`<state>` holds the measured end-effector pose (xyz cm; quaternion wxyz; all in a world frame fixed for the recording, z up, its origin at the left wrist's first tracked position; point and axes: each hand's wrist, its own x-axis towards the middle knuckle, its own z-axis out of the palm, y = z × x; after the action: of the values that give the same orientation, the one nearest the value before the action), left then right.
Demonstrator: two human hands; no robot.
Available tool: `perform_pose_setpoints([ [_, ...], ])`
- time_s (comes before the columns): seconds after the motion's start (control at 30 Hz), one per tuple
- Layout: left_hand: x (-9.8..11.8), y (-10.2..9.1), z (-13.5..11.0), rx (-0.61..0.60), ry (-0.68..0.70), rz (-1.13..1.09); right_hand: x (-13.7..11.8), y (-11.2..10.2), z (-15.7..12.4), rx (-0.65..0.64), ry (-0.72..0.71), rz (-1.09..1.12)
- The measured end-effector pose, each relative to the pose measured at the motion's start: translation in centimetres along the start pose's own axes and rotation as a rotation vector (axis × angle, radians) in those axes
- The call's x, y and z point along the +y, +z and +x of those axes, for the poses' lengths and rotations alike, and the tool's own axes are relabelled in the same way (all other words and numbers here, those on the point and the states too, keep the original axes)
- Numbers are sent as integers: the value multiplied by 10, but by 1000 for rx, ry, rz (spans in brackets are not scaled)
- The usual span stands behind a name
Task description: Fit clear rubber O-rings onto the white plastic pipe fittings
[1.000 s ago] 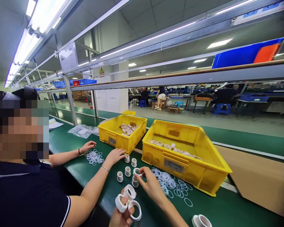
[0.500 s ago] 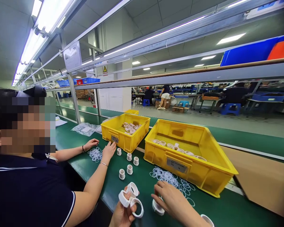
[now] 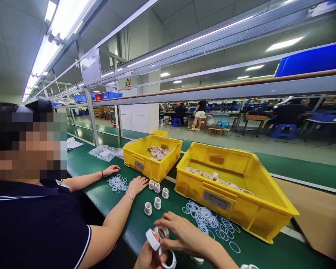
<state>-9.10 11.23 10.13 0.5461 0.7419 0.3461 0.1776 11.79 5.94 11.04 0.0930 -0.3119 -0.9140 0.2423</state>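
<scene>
At the bottom edge my left hand (image 3: pixel 149 257) grips several white plastic rings (image 3: pixel 153 240). My right hand (image 3: pixel 182 233) lies over them, its fingers curled onto one of the rings. A pile of thin white O-rings (image 3: pixel 205 218) lies on the green belt (image 3: pixel 112 198) just right of my hands. Several short white fittings (image 3: pixel 157 203) stand upright on the belt ahead of me.
A co-worker in a dark shirt sits at my left, one hand (image 3: pixel 137 184) by the fittings and the other hand (image 3: pixel 111 170) near a second O-ring pile (image 3: pixel 117 183). Two yellow bins (image 3: pixel 212 190) (image 3: pixel 141 162) hold white parts. A cardboard sheet (image 3: pixel 316 220) lies at right.
My right hand has come back from the belt to the rings in my left hand. The co-worker's near hand has shifted toward the fittings. The view has panned slightly.
</scene>
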Motion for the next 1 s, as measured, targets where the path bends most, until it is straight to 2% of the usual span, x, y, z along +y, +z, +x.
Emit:
perform_pose_setpoints([
  [0.07,-7,24,-4,119,17,-182,2,2,6,6,72,-40],
  [0.17,-27,88,-18,275,25,-425,12,5,18,54,130,-88],
  [0.23,-43,123,-24,397,19,-624,25,4,29,160,122,-68],
  [0.3,-58,140,-24,514,-1,-999,39,2,41,318,147,-35],
  [0.37,-71,143,-22,555,-18,-1370,52,2,54,441,208,-32],
  [0.4,-75,142,-21,540,-20,-1481,58,4,60,469,234,-42],
  [0.47,-80,139,-19,488,-10,-1535,66,10,72,457,249,-70],
  [0.57,-80,138,-20,457,9,-1543,73,23,81,346,232,-117],
  [0.73,-75,140,-22,440,8,-1543,75,29,63,159,246,-209],
  [0.8,-74,139,-22,444,1,-1526,68,21,46,131,258,-234],
  [0.9,-75,141,-21,440,-6,-1482,44,6,23,158,246,-204],
  [1.0,-81,144,-21,409,-42,-1398,12,-5,9,103,44,95],
])
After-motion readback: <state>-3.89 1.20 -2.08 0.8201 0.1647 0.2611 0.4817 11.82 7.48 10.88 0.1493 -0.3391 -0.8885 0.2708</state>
